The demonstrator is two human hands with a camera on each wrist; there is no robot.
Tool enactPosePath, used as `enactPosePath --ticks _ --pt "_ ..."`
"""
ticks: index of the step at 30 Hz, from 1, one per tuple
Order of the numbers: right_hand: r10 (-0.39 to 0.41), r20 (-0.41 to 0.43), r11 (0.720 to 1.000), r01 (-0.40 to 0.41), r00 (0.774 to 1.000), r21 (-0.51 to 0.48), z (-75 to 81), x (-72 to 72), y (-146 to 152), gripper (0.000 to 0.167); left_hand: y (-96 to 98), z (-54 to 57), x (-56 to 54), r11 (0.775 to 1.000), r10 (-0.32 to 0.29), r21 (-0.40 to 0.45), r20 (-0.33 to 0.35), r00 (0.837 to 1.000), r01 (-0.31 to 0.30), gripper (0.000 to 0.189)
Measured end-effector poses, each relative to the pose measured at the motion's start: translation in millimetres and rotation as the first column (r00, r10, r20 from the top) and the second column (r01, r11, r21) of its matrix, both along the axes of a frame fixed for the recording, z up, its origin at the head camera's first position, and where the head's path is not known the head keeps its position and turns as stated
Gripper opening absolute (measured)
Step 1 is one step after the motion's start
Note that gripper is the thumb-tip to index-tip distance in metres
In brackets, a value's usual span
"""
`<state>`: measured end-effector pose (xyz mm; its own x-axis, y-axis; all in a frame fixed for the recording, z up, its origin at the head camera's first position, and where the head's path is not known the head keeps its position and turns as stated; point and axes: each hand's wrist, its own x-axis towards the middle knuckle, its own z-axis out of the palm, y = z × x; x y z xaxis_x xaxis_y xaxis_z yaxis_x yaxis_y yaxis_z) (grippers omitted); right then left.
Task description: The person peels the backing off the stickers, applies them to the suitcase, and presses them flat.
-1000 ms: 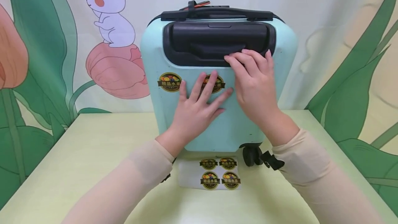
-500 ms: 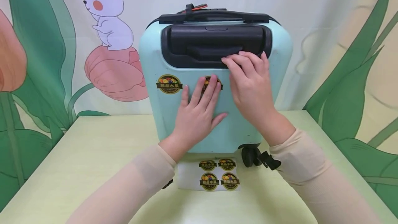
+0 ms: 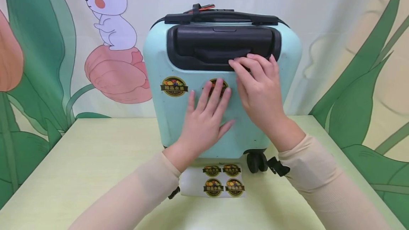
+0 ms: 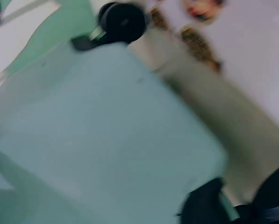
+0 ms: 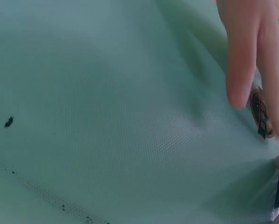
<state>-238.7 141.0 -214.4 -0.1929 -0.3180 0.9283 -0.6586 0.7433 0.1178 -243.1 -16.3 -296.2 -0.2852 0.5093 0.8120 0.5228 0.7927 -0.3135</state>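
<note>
A mint-green suitcase (image 3: 172,123) stands upright on the table, its black handle recess (image 3: 223,40) facing me. My left hand (image 3: 202,125) lies on its front with extended fingers, covering part of a round fruit-label sticker (image 3: 225,85). This sticker (image 5: 258,112) also shows beside the fingers in the right wrist view. Another matching sticker (image 3: 174,86) is on the suitcase at the left, uncovered. My right hand (image 3: 260,89) holds the recess's lower edge with bent fingers; its thumb is mostly hidden. The left wrist view shows the blurred lower suitcase (image 4: 111,126), without the hand.
A white sticker sheet (image 3: 191,182) with several round labels lies on the table before the suitcase. A black caster wheel (image 3: 253,162) shows at the lower right. Behind stands a cloth backdrop (image 3: 335,17) with a printed rabbit (image 3: 112,31) and leaves.
My left fingers have shifted over the covered sticker, with the index finger lifting toward the others from its wider spread, then parting slightly. The right hand keeps its place on the recess edge.
</note>
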Motion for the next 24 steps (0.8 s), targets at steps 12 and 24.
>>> enactPosePath --ticks 12,24 --pt "0.003 -0.007 1.000 -0.003 1.000 -0.009 4.4 1.4 -2 0.027 -5.0 -7.9 -2.5 0.991 0.090 -0.095 -0.020 0.996 -0.092 0.072" --pt "-0.004 -0.011 1.000 0.003 1.000 -0.008 -0.5 -0.3 -1 0.026 -16.9 -12.9 -6.9 1.000 0.024 0.011 -0.007 1.000 -0.023 0.075"
